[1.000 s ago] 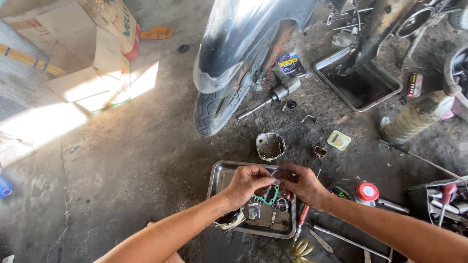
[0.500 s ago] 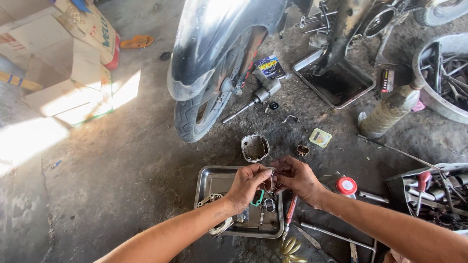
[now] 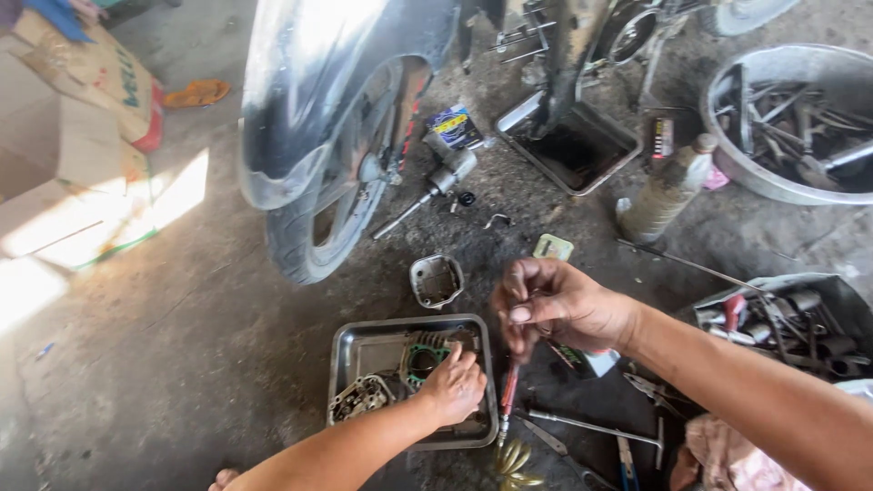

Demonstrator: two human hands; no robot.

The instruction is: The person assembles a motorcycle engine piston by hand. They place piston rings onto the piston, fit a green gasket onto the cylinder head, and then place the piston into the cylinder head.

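Observation:
A square metal tray (image 3: 350,350) sits on the oily concrete floor and holds engine parts, among them a cylinder piece with a green gasket (image 3: 420,356). My left hand (image 3: 455,386) reaches into the tray's right side, fingers curled down over a metal engine part. My right hand (image 3: 555,305) is lifted above the tray's right edge with its fingers curled together; what it pinches, if anything, is hidden. A red-handled screwdriver (image 3: 507,400) lies on the floor just right of the tray, below my right hand.
A motorcycle's rear wheel (image 3: 318,227) stands just beyond the tray, a small metal cover (image 3: 436,280) between them. Right of it are a black drain pan (image 3: 577,150), a dirty bottle (image 3: 668,191), a round basin of tools (image 3: 791,118) and a parts tray (image 3: 791,318). Cardboard boxes (image 3: 64,136) at left.
My right hand has lifted out of the tray and moved right, while my left hand stays down on the parts. The camera has moved closer and tilted toward the motorcycle.

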